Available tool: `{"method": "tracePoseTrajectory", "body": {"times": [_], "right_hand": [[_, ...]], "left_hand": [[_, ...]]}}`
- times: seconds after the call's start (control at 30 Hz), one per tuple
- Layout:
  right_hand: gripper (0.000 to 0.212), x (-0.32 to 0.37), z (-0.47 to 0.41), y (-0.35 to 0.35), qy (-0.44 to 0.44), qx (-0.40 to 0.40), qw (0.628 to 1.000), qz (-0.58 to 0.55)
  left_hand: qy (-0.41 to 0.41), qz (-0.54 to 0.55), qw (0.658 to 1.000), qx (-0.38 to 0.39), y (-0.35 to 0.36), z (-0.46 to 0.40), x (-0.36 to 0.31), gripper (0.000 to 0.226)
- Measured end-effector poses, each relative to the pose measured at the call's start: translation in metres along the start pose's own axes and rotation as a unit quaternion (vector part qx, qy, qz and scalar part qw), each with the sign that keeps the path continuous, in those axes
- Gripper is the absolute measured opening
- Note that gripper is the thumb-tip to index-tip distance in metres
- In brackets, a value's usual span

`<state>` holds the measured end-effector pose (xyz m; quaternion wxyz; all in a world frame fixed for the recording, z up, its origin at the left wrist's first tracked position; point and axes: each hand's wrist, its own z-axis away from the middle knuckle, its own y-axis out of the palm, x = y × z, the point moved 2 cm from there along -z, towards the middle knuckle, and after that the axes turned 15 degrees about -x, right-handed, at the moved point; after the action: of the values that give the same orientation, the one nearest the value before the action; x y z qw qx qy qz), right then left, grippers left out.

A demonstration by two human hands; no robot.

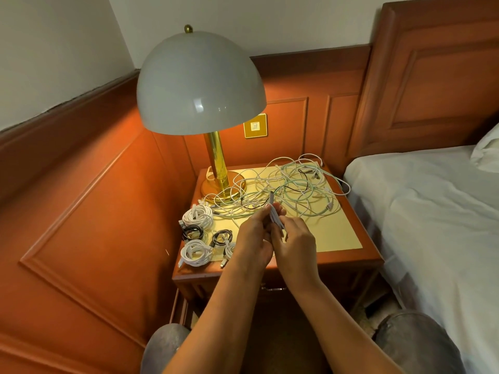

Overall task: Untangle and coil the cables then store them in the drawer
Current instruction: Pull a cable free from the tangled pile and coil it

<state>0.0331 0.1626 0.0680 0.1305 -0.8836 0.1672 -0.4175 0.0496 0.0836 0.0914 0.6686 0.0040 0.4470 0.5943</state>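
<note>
**Both hands on one white cable over nightstand, five coils done**

Head view, only view. Left hand [253, 233] and right hand [295, 240] meet at frame centre, touching each other, above the nightstand [348, 259]. Both are closed on a folded white cable bundle [276, 218]: left fingers curled round its upper part, right fingers pinching its lower part. One strand of it rises from the bundle toward the tangle behind.

Tangled cable pile [286, 187] spreads over the upper half of the nightstand top, centre-right of frame: white, pale green and at least one black strand, looped over each other; exact count cannot be told. One loop hangs off the right edge by the bed [432, 217].

Coiled cables, lower-left part of the top, counted five: upper white coil [198, 215], black coil [192, 232] just below it, lower white coil [195, 252] at the front edge, second black coil [222, 237] to their right, small white coil [229, 251] below that, partly behind the left wrist.

One lamp [201, 85], grey dome shade, brass stem, base on the rear-left corner of the top, tangle strands touching the base. One wall switch [255, 126] behind. Drawer front below the top is mostly hidden by the forearms.
</note>
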Motion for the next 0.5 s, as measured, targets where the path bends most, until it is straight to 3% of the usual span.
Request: {"method": "tracePoseTrajectory", "body": {"times": [0.13, 0.3, 0.5], "right_hand": [[0.026, -0.0021, -0.0071, 0.0028, 0.003, 0.002, 1.000, 0.007], [0.020, -0.0073, -0.0073, 0.0053, 0.016, 0.008, 1.000, 0.010], [0.020, -0.0060, -0.0057, 0.0080, 0.036, -0.002, 0.999, -0.016]], "left_hand": [[0.021, -0.030, 0.999, -0.001, -0.0008, 0.0009, 0.0016, 0.022], [0.145, -0.182, 0.972, -0.022, -0.0040, -0.0006, -0.0017, 0.030], [0.218, -0.211, 0.952, -0.050, -0.0075, -0.0051, -0.0040, 0.018]]}}
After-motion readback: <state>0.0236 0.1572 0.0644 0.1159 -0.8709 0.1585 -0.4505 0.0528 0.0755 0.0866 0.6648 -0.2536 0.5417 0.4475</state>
